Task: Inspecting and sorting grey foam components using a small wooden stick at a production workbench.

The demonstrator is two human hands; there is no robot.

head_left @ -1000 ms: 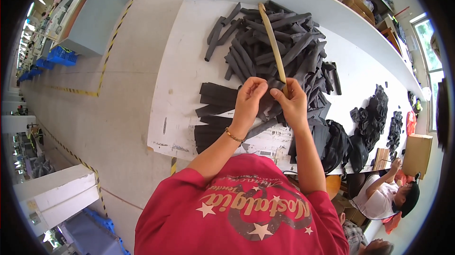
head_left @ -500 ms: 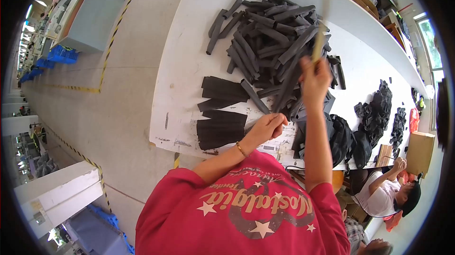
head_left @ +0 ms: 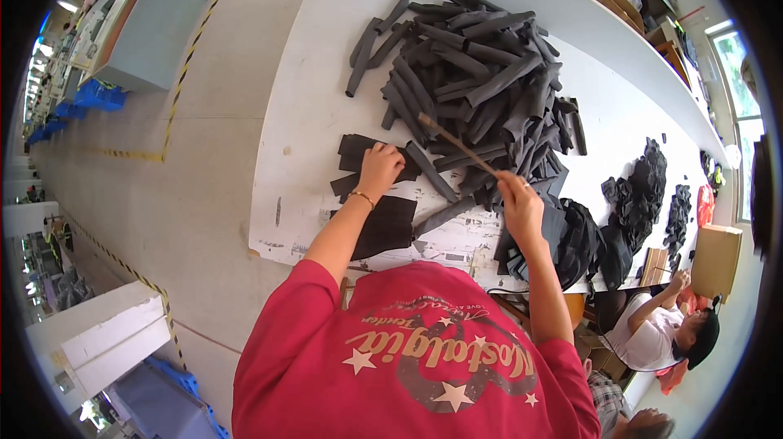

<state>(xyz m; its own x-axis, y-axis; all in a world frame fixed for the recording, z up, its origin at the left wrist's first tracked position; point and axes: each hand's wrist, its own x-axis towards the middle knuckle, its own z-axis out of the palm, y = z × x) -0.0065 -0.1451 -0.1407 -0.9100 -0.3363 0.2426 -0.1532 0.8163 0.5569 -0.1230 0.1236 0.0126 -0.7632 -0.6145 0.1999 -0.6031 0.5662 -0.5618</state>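
Note:
My right hand [head_left: 523,204] is closed round one end of a thin wooden stick [head_left: 459,145]. The stick slants to the upper left, over the edge of a big heap of dark grey fabric tubes [head_left: 481,72]. At the heap's left, my left hand [head_left: 382,170] has its fingers bent down on the right end of a flat black fabric piece [head_left: 352,148] in the upper stack, seemingly pinching it. A second stack of flat black pieces [head_left: 383,227] lies nearer to me. Between the hands, a single tube [head_left: 445,216] rests on the table, touching that stack's right side.
The white table [head_left: 298,113] has a raised board [head_left: 603,39] along its far side. Black fabric bundles [head_left: 644,186] lie to the right, where a co-worker in a white shirt [head_left: 648,329] sits near a cardboard box [head_left: 718,261]. Open floor edges the table's left.
My left hand has moved left from the heap's near edge onto the upper stack. My right hand has come down towards me, bringing the stick low across the heap. A tube now lies beside the near stack.

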